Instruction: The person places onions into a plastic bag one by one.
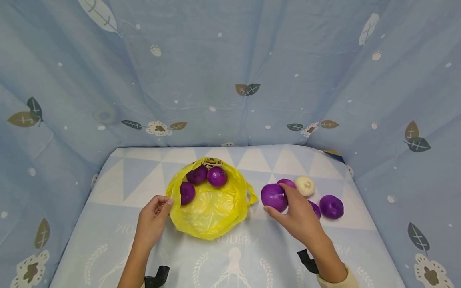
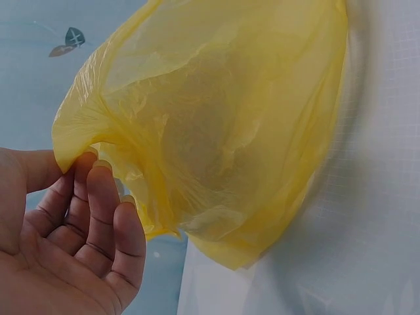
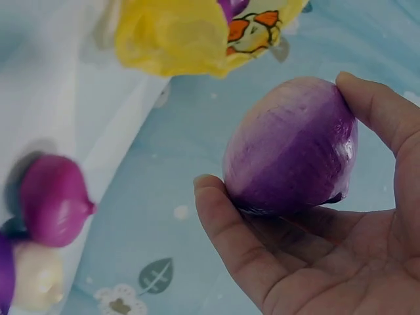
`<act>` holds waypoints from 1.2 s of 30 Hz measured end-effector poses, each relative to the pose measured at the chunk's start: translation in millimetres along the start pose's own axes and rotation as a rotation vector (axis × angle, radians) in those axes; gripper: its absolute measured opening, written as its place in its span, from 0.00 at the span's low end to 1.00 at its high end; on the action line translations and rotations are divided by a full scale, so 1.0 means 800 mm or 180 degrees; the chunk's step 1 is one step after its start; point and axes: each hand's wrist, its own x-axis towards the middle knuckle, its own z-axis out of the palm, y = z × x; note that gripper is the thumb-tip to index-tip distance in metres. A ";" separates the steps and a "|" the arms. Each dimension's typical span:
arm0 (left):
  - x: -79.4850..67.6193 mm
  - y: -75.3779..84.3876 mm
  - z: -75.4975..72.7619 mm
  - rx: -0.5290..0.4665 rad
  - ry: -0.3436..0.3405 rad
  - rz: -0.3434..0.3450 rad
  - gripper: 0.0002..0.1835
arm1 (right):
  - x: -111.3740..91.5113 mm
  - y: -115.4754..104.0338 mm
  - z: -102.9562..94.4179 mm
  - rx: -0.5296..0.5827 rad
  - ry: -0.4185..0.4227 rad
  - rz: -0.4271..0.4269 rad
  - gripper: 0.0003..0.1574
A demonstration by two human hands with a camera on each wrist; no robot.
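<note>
My left hand (image 1: 153,218) pinches the left rim of a yellow plastic bag (image 1: 210,216) between thumb and fingers; the left wrist view shows the film caught at the fingertips. The bag's mouth gapes upward, and inside lie three purple onions, one of them a round onion (image 1: 217,177) near the back. To the right of the bag, my right hand (image 1: 301,216) grips another purple onion (image 1: 273,197) between thumb and fingers. In the right wrist view this onion (image 3: 292,147) appears pale purple on one side and darker on the other.
Beside and behind my right hand are a white onion (image 1: 304,186) and several purple ones, including an onion (image 1: 331,207) at the far right and a pinkish onion (image 3: 56,200). Patterned cloth (image 1: 237,72) hangs around the table (image 1: 119,216) at the back and sides.
</note>
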 end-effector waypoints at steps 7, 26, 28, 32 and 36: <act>0.000 -0.001 -0.002 -0.0011 0.0016 0.0018 0.17 | 0.023 -0.009 0.014 0.0114 -0.0154 -0.0159 0.54; -0.001 0.002 0.004 -0.0078 -0.0021 0.0064 0.16 | 0.070 -0.057 0.095 0.0228 -0.0733 -0.0762 0.52; -0.001 0.002 0.005 -0.0075 -0.0021 0.0068 0.16 | 0.075 -0.061 0.103 0.0158 -0.0748 -0.0825 0.51; -0.001 0.001 0.006 -0.0081 -0.0007 0.0106 0.16 | 0.081 -0.069 0.108 0.0007 -0.0670 -0.0887 0.51; 0.000 0.000 0.006 -0.0074 0.0013 0.0141 0.15 | 0.082 -0.080 0.103 -0.0144 -0.0513 -0.0941 0.51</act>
